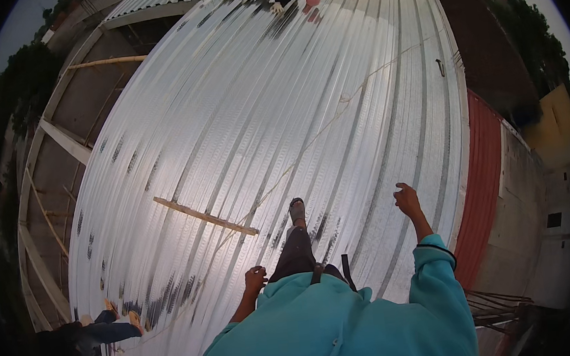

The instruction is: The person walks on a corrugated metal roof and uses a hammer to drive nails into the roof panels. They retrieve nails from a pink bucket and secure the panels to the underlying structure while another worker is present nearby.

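The fingers of the right hand [407, 200] are released, loosely bent; for the left hand [256, 279], I cannot tell. Ahead of the left fingers, a wooden strip [205, 216] lies on the metal roof [237, 101]; probably light, stiff, best held mid-length.

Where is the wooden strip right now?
In the head view, the wooden strip lies across the ribs of the metal roof, left of the person's forward foot and beyond the left hand, its right end near the rope.
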Available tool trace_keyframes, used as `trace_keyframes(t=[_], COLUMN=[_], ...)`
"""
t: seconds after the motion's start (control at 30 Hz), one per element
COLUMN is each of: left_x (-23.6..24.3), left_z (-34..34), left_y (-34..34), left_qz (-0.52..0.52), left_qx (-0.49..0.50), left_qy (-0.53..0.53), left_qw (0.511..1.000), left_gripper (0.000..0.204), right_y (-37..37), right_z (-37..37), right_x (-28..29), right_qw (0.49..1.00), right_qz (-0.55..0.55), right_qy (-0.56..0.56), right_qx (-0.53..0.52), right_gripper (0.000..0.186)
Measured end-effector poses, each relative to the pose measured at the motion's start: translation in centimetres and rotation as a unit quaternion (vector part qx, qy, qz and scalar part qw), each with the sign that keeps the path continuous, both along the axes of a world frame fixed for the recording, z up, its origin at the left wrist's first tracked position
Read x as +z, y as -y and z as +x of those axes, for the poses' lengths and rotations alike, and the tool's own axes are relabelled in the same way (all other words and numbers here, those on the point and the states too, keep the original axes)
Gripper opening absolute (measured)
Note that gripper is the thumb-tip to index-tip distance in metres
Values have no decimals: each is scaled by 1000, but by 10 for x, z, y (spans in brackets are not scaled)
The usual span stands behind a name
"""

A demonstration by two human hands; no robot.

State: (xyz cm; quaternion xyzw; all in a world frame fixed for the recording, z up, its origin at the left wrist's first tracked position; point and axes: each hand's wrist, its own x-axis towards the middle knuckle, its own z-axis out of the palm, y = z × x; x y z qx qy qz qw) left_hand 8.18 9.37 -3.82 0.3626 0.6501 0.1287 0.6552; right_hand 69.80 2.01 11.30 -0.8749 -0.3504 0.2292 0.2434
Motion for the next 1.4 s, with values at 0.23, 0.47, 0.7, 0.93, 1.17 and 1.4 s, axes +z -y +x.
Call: trace_keyframes(t=[0.23,0.47,0.7,0.93,1.17,1.4], left_x=[-7,57,49,52,75,-8], left_z=[74,246,394,517,658,697], left_y=[-179,-432,-540,-548,-523,-578], left_qz=[-120,89,151,109,-8,214], left_qx=[-87,-63,-200,-165,-13,-200], left_qy=[-119,-2,-93,-140,-44,-62], left_qw=[982,994,964,970,999,954], left_gripper=[21,43,41,43,43,33], right_y=[38,95,-26,-122,-254,-479], right_z=[-17,-43,65,288,567,701], right_x=[-51,-86,-82,-126,-115,-86], right_qw=[966,924,898,914,916,929], right_qz=[-119,-319,-185,-152,-57,46], right_qy=[-152,-202,-301,-287,-257,-286], right_qx=[-172,-61,-262,-243,-302,-229], right_gripper=[48,40,55,52,50,53])
